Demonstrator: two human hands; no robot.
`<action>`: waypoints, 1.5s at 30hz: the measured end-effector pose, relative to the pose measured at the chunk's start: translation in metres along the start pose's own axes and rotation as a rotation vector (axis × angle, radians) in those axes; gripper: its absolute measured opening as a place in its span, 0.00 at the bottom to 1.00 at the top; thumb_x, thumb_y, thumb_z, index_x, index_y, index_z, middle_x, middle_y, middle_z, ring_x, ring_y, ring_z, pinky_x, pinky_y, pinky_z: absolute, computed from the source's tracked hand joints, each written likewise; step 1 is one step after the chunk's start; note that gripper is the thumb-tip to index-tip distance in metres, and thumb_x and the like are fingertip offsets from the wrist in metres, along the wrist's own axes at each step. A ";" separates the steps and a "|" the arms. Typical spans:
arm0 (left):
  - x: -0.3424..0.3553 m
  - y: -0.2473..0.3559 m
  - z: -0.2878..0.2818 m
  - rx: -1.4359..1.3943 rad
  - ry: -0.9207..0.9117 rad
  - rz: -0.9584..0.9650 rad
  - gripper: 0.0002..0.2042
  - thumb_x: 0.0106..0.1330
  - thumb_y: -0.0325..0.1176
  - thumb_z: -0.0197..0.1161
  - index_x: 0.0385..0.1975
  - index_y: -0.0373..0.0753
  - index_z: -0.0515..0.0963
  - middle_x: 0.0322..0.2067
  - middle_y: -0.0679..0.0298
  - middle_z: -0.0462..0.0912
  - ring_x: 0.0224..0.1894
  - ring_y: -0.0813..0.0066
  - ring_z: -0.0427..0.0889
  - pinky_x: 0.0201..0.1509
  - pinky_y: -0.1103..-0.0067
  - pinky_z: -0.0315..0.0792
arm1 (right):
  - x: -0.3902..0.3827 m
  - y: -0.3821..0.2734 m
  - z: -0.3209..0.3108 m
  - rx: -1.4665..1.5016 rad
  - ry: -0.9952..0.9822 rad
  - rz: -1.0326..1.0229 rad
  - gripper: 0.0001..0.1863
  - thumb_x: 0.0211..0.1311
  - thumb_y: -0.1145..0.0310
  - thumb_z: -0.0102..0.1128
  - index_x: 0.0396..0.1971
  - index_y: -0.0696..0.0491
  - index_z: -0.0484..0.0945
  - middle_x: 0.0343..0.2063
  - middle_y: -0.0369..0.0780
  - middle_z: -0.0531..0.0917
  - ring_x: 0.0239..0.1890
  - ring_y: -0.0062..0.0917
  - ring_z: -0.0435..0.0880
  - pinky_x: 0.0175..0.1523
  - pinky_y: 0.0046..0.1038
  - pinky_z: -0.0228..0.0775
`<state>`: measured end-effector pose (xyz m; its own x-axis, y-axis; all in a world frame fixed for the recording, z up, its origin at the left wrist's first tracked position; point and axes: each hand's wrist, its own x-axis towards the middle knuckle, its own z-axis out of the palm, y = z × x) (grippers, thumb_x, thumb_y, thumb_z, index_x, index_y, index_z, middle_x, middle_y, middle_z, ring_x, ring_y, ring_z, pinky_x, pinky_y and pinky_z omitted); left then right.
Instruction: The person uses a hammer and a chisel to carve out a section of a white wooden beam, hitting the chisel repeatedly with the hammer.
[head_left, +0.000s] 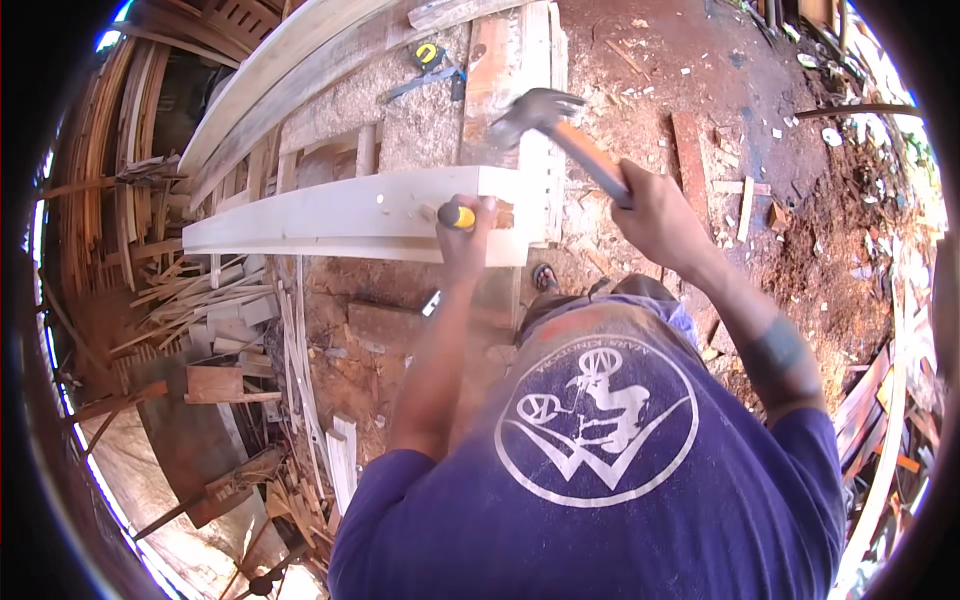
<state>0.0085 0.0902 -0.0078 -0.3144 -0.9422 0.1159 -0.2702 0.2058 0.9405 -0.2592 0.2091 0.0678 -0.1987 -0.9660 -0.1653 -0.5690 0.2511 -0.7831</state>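
Wood plank (330, 215) lies under the left hand (466, 235) gripping a chisel (455, 214) steady, right hand (655, 215) clenching a raised hammer (560, 130) to strike.

No packages, signs or screens in view. Only printed mark: round white emblem (596, 419) on purple shirt (640, 520), lower centre of frame; white ring enclosing white line figures, ring of small lettering above it.
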 end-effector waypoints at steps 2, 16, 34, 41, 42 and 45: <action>0.000 0.006 0.010 0.082 0.086 0.075 0.11 0.70 0.33 0.67 0.28 0.36 0.74 0.21 0.71 0.74 0.26 0.82 0.72 0.31 0.78 0.68 | -0.005 0.017 -0.003 0.079 0.120 -0.015 0.10 0.61 0.72 0.58 0.37 0.63 0.76 0.23 0.45 0.81 0.23 0.29 0.82 0.30 0.37 0.75; 0.002 -0.024 0.023 0.027 0.184 0.190 0.12 0.67 0.29 0.67 0.21 0.36 0.74 0.17 0.70 0.75 0.20 0.82 0.73 0.24 0.77 0.65 | -0.001 0.009 -0.008 0.218 0.148 0.246 0.11 0.59 0.67 0.62 0.32 0.60 0.75 0.16 0.36 0.75 0.18 0.19 0.76 0.24 0.28 0.67; 0.035 -0.029 -0.007 -0.242 0.221 0.057 0.17 0.73 0.28 0.61 0.21 0.42 0.64 0.18 0.70 0.69 0.20 0.83 0.65 0.25 0.81 0.63 | -0.025 0.034 -0.003 0.330 0.188 0.389 0.10 0.60 0.67 0.64 0.29 0.56 0.73 0.15 0.33 0.74 0.14 0.16 0.72 0.20 0.23 0.63; 0.066 -0.036 -0.027 -1.146 0.574 -0.299 0.17 0.74 0.32 0.53 0.18 0.47 0.62 0.13 0.73 0.61 0.14 0.83 0.59 0.18 0.81 0.56 | -0.032 0.041 0.000 0.298 0.131 0.369 0.12 0.59 0.65 0.62 0.33 0.60 0.76 0.18 0.34 0.76 0.17 0.17 0.74 0.23 0.26 0.65; 0.072 -0.048 -0.045 -1.611 0.776 -0.472 0.18 0.76 0.35 0.51 0.19 0.48 0.62 0.14 0.74 0.60 0.13 0.83 0.57 0.17 0.81 0.54 | -0.034 0.045 0.004 0.301 0.129 0.367 0.12 0.59 0.65 0.62 0.33 0.60 0.76 0.18 0.34 0.76 0.17 0.17 0.74 0.23 0.26 0.65; 0.048 -0.022 -0.066 -1.295 0.552 -0.322 0.20 0.76 0.37 0.50 0.17 0.47 0.62 0.12 0.72 0.59 0.12 0.81 0.53 0.18 0.80 0.51 | -0.040 0.054 0.006 0.300 0.108 0.361 0.12 0.59 0.64 0.61 0.34 0.59 0.75 0.17 0.33 0.75 0.16 0.17 0.74 0.21 0.25 0.66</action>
<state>0.0598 0.0223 -0.0021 0.0662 -0.9422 -0.3283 0.8331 -0.1289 0.5379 -0.2779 0.2606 0.0283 -0.4316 -0.8045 -0.4080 -0.1960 0.5252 -0.8281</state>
